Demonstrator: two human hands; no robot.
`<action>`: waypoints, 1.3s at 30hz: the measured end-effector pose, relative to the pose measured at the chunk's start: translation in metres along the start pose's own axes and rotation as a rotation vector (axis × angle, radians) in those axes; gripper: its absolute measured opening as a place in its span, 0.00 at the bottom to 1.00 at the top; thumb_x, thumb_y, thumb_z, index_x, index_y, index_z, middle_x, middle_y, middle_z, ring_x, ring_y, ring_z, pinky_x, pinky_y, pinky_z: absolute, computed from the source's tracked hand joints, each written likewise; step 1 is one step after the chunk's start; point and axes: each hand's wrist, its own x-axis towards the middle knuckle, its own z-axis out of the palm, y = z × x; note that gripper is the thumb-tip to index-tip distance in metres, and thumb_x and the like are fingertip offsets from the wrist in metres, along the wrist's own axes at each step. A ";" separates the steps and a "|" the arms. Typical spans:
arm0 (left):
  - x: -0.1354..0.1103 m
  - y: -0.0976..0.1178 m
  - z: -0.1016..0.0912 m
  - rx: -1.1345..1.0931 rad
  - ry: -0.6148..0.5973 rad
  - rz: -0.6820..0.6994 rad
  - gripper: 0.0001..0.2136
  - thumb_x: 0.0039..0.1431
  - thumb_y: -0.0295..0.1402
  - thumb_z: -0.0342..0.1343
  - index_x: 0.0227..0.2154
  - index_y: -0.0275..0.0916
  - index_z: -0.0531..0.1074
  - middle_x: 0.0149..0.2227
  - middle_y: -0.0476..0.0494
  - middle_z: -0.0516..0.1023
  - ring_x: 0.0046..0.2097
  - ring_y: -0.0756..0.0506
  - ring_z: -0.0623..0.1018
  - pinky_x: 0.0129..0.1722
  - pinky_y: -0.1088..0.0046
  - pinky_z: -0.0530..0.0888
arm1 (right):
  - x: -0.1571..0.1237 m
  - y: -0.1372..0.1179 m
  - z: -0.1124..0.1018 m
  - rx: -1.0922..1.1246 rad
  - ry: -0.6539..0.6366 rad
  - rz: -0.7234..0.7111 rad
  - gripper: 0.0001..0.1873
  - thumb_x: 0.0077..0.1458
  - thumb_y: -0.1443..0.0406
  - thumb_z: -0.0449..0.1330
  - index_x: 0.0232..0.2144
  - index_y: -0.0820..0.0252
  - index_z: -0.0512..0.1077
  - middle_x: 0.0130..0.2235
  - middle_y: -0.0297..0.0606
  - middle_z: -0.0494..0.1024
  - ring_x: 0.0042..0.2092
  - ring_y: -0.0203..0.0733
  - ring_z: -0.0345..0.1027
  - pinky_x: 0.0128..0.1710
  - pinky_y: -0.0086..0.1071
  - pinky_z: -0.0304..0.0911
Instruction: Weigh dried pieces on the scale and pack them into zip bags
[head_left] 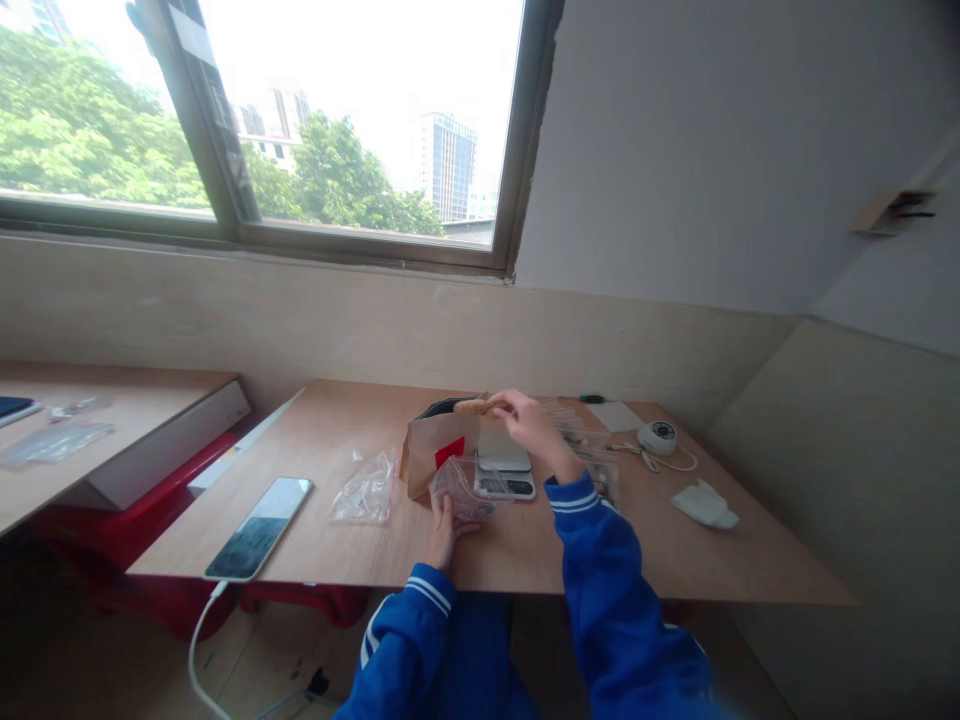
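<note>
My right hand (529, 428) is closed on the end of what looks like a wooden spoon (472, 407), held over the mouth of a brown paper bag (427, 455). The bag stands upright, with a red label on its front and a dark opening; its contents are hidden. Low in front of it, my left hand (444, 535) grips a clear plastic bag (469, 482) by its near edge. Just behind the plastic bag and partly covered by it sits a white kitchen scale (506, 485). Its display cannot be read.
Another clear plastic bag (366, 490) lies left of the paper bag. A phone (259, 528) with a cable rests near the left edge. Filled small bags (604, 470), a white round device (658, 437), a crumpled tissue (705, 505) and a green-handled tool (592, 399) lie to the right.
</note>
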 end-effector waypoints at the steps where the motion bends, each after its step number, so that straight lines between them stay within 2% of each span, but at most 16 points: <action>1: 0.000 0.000 0.000 -0.003 0.004 -0.004 0.31 0.59 0.48 0.48 0.59 0.42 0.45 0.49 0.32 0.73 0.38 0.41 0.80 0.37 0.60 0.78 | 0.008 -0.004 -0.001 -0.040 0.027 -0.032 0.10 0.57 0.73 0.51 0.39 0.61 0.70 0.40 0.39 0.74 0.42 0.39 0.68 0.43 0.32 0.62; 4: -0.002 0.003 0.002 -0.005 0.024 -0.017 0.31 0.59 0.48 0.48 0.60 0.42 0.44 0.50 0.31 0.72 0.37 0.41 0.80 0.37 0.60 0.78 | 0.029 -0.016 0.003 -0.209 0.000 -0.096 0.11 0.58 0.73 0.50 0.39 0.61 0.69 0.40 0.40 0.72 0.43 0.40 0.66 0.45 0.33 0.60; 9: -0.004 0.009 0.004 -0.006 -0.007 -0.029 0.32 0.59 0.48 0.48 0.60 0.43 0.43 0.51 0.30 0.71 0.38 0.41 0.80 0.36 0.61 0.78 | 0.050 -0.027 0.028 -0.449 -0.203 -0.149 0.11 0.56 0.76 0.52 0.35 0.61 0.73 0.38 0.43 0.70 0.43 0.43 0.65 0.47 0.34 0.58; 12: -0.004 0.009 0.003 -0.017 -0.018 -0.036 0.34 0.57 0.49 0.50 0.61 0.44 0.42 0.52 0.30 0.70 0.38 0.40 0.80 0.37 0.60 0.78 | 0.053 -0.026 0.042 -0.357 -0.273 -0.177 0.12 0.58 0.75 0.52 0.37 0.61 0.73 0.40 0.42 0.71 0.45 0.42 0.65 0.48 0.33 0.59; 15: -0.003 0.007 0.002 -0.026 -0.012 -0.044 0.38 0.55 0.50 0.52 0.63 0.43 0.40 0.51 0.32 0.72 0.39 0.39 0.80 0.37 0.60 0.78 | 0.048 -0.023 0.045 -0.132 -0.242 -0.194 0.14 0.59 0.72 0.52 0.47 0.60 0.69 0.44 0.41 0.71 0.47 0.40 0.66 0.50 0.32 0.59; 17: -0.003 0.005 0.002 -0.030 -0.008 -0.037 0.38 0.54 0.50 0.53 0.62 0.42 0.44 0.50 0.32 0.72 0.40 0.39 0.79 0.37 0.61 0.78 | 0.038 -0.019 0.041 -0.010 -0.129 -0.181 0.15 0.59 0.71 0.51 0.48 0.60 0.68 0.46 0.40 0.71 0.47 0.39 0.66 0.49 0.32 0.60; 19: -0.004 0.004 0.002 -0.023 -0.007 0.001 0.37 0.50 0.48 0.58 0.60 0.42 0.51 0.52 0.33 0.70 0.41 0.39 0.79 0.37 0.62 0.77 | 0.022 -0.013 0.036 0.066 0.009 -0.122 0.13 0.59 0.71 0.49 0.43 0.60 0.70 0.44 0.40 0.72 0.44 0.38 0.67 0.47 0.32 0.61; 21: -0.005 0.002 0.002 0.006 -0.019 0.059 0.36 0.45 0.43 0.64 0.57 0.42 0.57 0.53 0.35 0.70 0.44 0.39 0.77 0.39 0.62 0.77 | 0.001 -0.002 0.032 0.108 0.062 -0.032 0.13 0.57 0.72 0.48 0.36 0.60 0.72 0.39 0.38 0.74 0.40 0.38 0.68 0.43 0.31 0.62; 22: -0.006 0.001 0.002 0.027 -0.030 0.088 0.36 0.42 0.40 0.66 0.55 0.41 0.60 0.52 0.36 0.71 0.46 0.38 0.77 0.42 0.62 0.76 | -0.011 0.005 0.032 0.126 0.035 0.022 0.12 0.56 0.72 0.48 0.34 0.60 0.72 0.36 0.37 0.75 0.38 0.38 0.69 0.42 0.31 0.63; 24: -0.006 0.000 0.002 0.070 -0.059 0.119 0.34 0.37 0.36 0.69 0.50 0.38 0.65 0.48 0.37 0.75 0.49 0.38 0.75 0.47 0.61 0.73 | -0.034 0.021 0.036 0.167 -0.109 0.148 0.12 0.55 0.72 0.48 0.33 0.60 0.71 0.33 0.35 0.75 0.36 0.38 0.69 0.39 0.31 0.64; 26: -0.005 -0.001 0.001 0.106 -0.090 0.118 0.30 0.35 0.35 0.70 0.44 0.36 0.69 0.44 0.38 0.77 0.48 0.38 0.76 0.51 0.59 0.70 | -0.055 0.038 0.045 0.212 -0.288 0.266 0.11 0.55 0.72 0.49 0.35 0.61 0.71 0.32 0.36 0.76 0.34 0.38 0.70 0.35 0.31 0.65; 28: -0.004 -0.001 0.000 0.153 -0.120 0.106 0.26 0.35 0.36 0.70 0.40 0.35 0.71 0.40 0.38 0.79 0.45 0.38 0.77 0.51 0.57 0.70 | -0.071 0.052 0.055 0.228 -0.402 0.323 0.12 0.53 0.73 0.50 0.35 0.62 0.71 0.33 0.38 0.77 0.34 0.38 0.71 0.34 0.30 0.65; 32: -0.002 0.002 -0.002 0.273 -0.112 0.171 0.19 0.38 0.39 0.68 0.33 0.34 0.74 0.35 0.39 0.80 0.41 0.38 0.78 0.48 0.58 0.71 | -0.090 0.065 0.075 0.235 -0.371 0.326 0.13 0.50 0.76 0.52 0.37 0.61 0.70 0.37 0.37 0.76 0.34 0.37 0.70 0.36 0.30 0.65; 35: -0.003 0.005 -0.001 0.311 -0.073 0.229 0.16 0.37 0.39 0.68 0.29 0.36 0.75 0.35 0.40 0.79 0.43 0.39 0.76 0.49 0.60 0.70 | -0.098 0.065 0.084 0.246 -0.370 0.324 0.12 0.49 0.75 0.54 0.35 0.61 0.71 0.37 0.38 0.76 0.36 0.39 0.70 0.39 0.32 0.65; 37: -0.004 0.006 0.000 0.315 -0.071 0.246 0.16 0.38 0.40 0.68 0.29 0.37 0.75 0.35 0.41 0.78 0.44 0.40 0.76 0.49 0.61 0.70 | -0.102 0.065 0.087 0.252 -0.393 0.346 0.11 0.48 0.75 0.55 0.35 0.61 0.72 0.37 0.39 0.77 0.36 0.40 0.70 0.39 0.33 0.65; 39: -0.005 0.006 0.002 0.313 -0.086 0.239 0.17 0.41 0.42 0.66 0.33 0.37 0.74 0.35 0.42 0.78 0.41 0.41 0.77 0.42 0.65 0.74 | -0.107 0.065 0.090 0.286 -0.393 0.376 0.12 0.48 0.75 0.56 0.36 0.62 0.72 0.37 0.40 0.77 0.36 0.40 0.71 0.39 0.33 0.66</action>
